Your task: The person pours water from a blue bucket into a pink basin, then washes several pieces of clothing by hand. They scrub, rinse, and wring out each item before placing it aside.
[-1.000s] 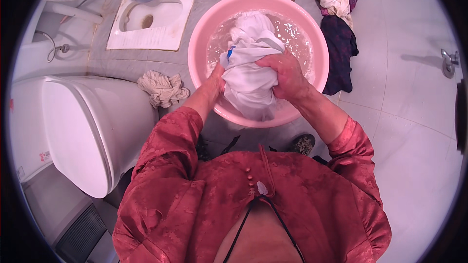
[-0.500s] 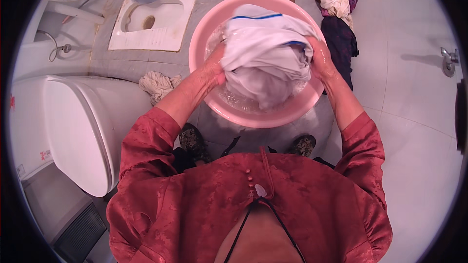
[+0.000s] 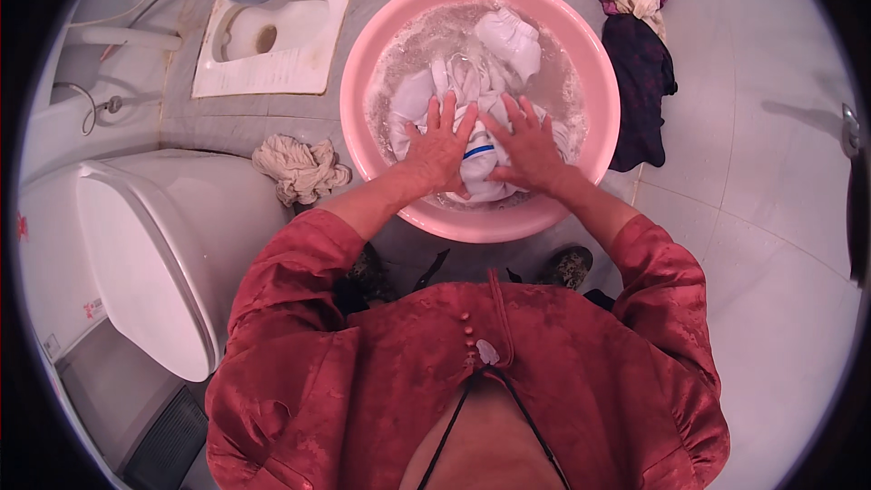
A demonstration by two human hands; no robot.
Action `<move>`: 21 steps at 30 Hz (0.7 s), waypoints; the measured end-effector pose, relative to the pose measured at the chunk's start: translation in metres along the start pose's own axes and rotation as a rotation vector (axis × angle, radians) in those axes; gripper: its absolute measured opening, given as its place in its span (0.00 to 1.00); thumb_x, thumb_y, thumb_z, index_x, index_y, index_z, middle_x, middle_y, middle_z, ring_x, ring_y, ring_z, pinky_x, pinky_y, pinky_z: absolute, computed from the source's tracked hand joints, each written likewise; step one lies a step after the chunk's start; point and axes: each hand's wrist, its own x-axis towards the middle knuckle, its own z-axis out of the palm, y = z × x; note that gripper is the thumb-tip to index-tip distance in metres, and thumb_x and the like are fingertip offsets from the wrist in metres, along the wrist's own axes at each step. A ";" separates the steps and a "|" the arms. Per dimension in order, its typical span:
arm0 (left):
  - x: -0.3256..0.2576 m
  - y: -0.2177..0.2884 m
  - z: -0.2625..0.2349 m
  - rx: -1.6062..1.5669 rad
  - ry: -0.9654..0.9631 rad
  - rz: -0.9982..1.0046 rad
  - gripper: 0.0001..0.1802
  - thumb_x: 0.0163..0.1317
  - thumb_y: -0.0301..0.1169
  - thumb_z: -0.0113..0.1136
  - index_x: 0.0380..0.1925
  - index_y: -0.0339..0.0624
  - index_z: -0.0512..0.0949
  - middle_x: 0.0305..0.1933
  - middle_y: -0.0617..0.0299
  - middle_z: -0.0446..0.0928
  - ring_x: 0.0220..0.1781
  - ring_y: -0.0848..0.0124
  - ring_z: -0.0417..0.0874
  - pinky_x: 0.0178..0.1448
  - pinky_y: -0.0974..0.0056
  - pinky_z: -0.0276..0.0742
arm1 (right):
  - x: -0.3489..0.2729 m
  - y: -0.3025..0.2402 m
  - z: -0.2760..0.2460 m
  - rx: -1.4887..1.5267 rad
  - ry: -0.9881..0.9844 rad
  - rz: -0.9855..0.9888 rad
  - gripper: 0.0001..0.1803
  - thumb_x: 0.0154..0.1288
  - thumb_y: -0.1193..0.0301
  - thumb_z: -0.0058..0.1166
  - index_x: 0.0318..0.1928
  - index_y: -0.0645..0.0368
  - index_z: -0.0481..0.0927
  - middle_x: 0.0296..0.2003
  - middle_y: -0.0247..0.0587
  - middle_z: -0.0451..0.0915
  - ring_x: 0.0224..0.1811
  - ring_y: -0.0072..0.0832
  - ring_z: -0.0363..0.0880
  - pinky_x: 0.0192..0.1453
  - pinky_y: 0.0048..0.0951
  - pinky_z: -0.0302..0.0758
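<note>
Both hands, left hand [image 3: 438, 147] and right hand [image 3: 529, 147], press flat with open fingers on a white wet garment [image 3: 481, 118] soaking in a round pink plastic basin [image 3: 363, 63] of sudsy water; dry clothes [image 3: 640, 54] wait beside it, unwashed.

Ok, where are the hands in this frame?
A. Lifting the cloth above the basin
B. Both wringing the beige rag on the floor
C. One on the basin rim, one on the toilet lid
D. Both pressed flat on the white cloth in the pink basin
D: the left hand and right hand lie side by side, fingers spread, on the white cloth in the sudsy water of the pink basin.
</note>
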 end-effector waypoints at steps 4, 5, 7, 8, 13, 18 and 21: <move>0.023 -0.001 0.020 0.064 -0.075 -0.050 0.73 0.27 0.47 0.81 0.71 0.44 0.42 0.73 0.39 0.40 0.75 0.40 0.40 0.58 0.22 0.58 | 0.008 -0.008 0.026 -0.035 0.019 0.060 0.54 0.40 0.56 0.71 0.69 0.43 0.57 0.69 0.54 0.48 0.69 0.61 0.48 0.64 0.69 0.55; 0.028 -0.001 0.021 0.062 -0.087 -0.044 0.73 0.27 0.47 0.81 0.71 0.44 0.42 0.73 0.39 0.40 0.75 0.40 0.40 0.58 0.22 0.58 | 0.011 -0.008 0.031 -0.028 0.010 0.067 0.54 0.40 0.56 0.71 0.69 0.43 0.57 0.69 0.54 0.48 0.69 0.61 0.48 0.64 0.69 0.55; 0.039 -0.003 0.023 0.076 -0.162 -0.096 0.68 0.34 0.43 0.78 0.71 0.44 0.40 0.73 0.41 0.39 0.72 0.43 0.52 0.62 0.33 0.64 | 0.020 -0.003 0.043 0.111 0.035 0.085 0.54 0.42 0.59 0.70 0.70 0.45 0.54 0.67 0.60 0.54 0.69 0.55 0.53 0.64 0.55 0.62; 0.046 -0.007 0.027 0.076 -0.168 -0.094 0.68 0.34 0.43 0.78 0.71 0.44 0.40 0.73 0.41 0.39 0.72 0.43 0.52 0.62 0.33 0.64 | 0.026 0.002 0.051 0.115 0.031 0.088 0.54 0.42 0.59 0.70 0.70 0.45 0.54 0.67 0.60 0.54 0.69 0.55 0.53 0.64 0.55 0.62; 0.089 -0.059 0.088 -0.230 -0.161 -0.078 0.52 0.43 0.36 0.72 0.67 0.40 0.54 0.66 0.37 0.57 0.63 0.47 0.68 0.61 0.49 0.70 | 0.052 0.018 0.065 0.613 -0.551 0.195 0.40 0.60 0.61 0.57 0.70 0.51 0.55 0.60 0.59 0.67 0.70 0.39 0.56 0.69 0.39 0.60; 0.097 -0.082 0.077 -0.659 -0.173 -0.105 0.43 0.47 0.36 0.69 0.63 0.38 0.60 0.60 0.36 0.63 0.61 0.48 0.71 0.61 0.50 0.70 | 0.066 0.052 0.106 0.567 0.007 0.259 0.35 0.66 0.48 0.46 0.68 0.52 0.61 0.64 0.48 0.65 0.72 0.38 0.51 0.75 0.35 0.48; 0.109 -0.089 0.073 -0.714 -0.139 -0.132 0.39 0.49 0.36 0.67 0.60 0.37 0.63 0.56 0.35 0.66 0.59 0.48 0.72 0.61 0.51 0.70 | 0.104 0.054 0.112 0.251 0.326 0.195 0.31 0.64 0.51 0.49 0.64 0.51 0.68 0.62 0.44 0.70 0.65 0.39 0.66 0.70 0.37 0.59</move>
